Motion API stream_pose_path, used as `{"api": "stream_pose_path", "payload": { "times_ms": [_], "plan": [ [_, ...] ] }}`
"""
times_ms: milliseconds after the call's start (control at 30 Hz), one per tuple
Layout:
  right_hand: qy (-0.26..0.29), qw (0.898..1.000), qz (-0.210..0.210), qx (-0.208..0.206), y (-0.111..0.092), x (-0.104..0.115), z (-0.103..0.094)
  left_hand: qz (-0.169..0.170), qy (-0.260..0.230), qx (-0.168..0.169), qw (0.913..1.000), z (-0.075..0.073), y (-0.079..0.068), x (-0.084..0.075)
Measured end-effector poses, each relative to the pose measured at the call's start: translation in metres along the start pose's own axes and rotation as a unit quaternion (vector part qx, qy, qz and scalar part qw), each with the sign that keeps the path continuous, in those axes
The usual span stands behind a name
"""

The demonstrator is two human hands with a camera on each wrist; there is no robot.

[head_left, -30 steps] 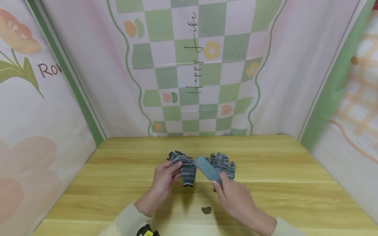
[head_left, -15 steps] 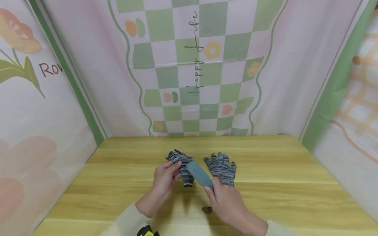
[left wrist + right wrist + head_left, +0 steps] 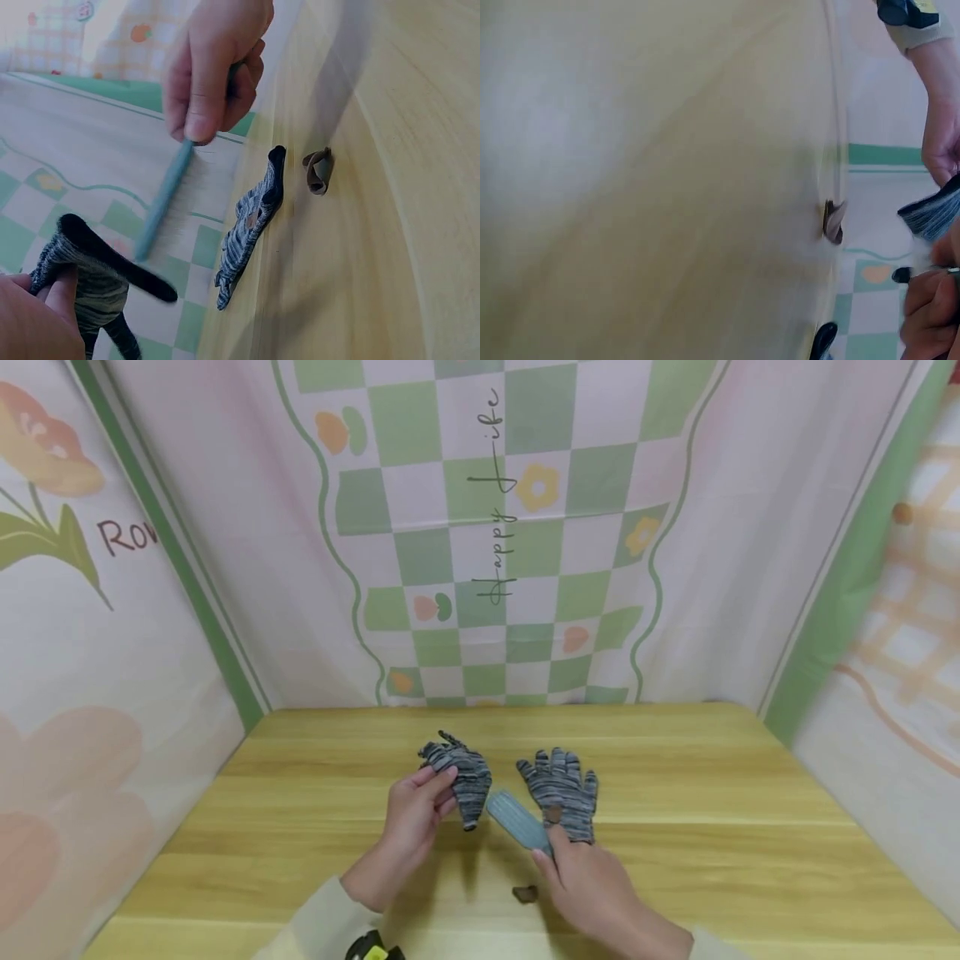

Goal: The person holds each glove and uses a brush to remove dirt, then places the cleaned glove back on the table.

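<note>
My left hand (image 3: 411, 817) pinches a grey-and-black knitted glove (image 3: 471, 781) between thumb and fingers, holding it up over the table with its cuff hanging down. My right hand (image 3: 600, 885) grips the handle of a blue-green brush (image 3: 517, 821); in the left wrist view its pale bristles (image 3: 186, 196) show along one side. The brush head is beside the held glove, just to the right of its cuff. A matching second glove (image 3: 564, 789) lies on the table behind the right hand, fingers pointing away, with a small brown piece (image 3: 553, 815) on it.
A curled brown scrap (image 3: 525, 893) lies on the wooden table (image 3: 300, 843) in front of the hands. A black-and-yellow item (image 3: 375, 947) is at the left sleeve. Patterned fabric (image 3: 480, 560) hangs behind the table and on both sides.
The brush went left onto the held glove, then came back toward me and off to its right, its face turned. The held glove has tilted, its cuff narrowing. The second glove stays put.
</note>
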State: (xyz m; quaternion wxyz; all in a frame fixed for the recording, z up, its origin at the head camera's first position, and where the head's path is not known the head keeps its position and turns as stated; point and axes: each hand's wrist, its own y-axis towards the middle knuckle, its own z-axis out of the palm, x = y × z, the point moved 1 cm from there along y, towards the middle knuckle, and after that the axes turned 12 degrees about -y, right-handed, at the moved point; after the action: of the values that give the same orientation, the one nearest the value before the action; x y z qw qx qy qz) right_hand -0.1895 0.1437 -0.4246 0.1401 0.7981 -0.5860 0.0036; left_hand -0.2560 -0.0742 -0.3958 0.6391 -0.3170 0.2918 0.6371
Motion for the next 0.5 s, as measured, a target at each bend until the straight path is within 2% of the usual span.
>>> {"api": "stream_pose_path", "payload": {
  "times_ms": [133,233,367,500],
  "plan": [
    [-0.012,1.0,0.017,0.0,0.0,-0.008,0.001,-0.002,-0.003,-0.007,1.0,0.0,0.0,-0.001],
    [-0.007,0.999,0.028,-0.022,0.001,-0.011,-0.004,0.0,-0.004,-0.006,1.0,0.0,0.0,-0.001],
    [0.013,0.998,0.031,-0.048,0.006,-0.01,-0.015,0.001,-0.003,0.0,1.0,0.0,0.001,0.0],
    [0.046,0.997,0.02,-0.057,0.01,-0.003,-0.026,-0.002,0.001,0.006,1.0,0.0,0.001,0.003]
  ]
}}
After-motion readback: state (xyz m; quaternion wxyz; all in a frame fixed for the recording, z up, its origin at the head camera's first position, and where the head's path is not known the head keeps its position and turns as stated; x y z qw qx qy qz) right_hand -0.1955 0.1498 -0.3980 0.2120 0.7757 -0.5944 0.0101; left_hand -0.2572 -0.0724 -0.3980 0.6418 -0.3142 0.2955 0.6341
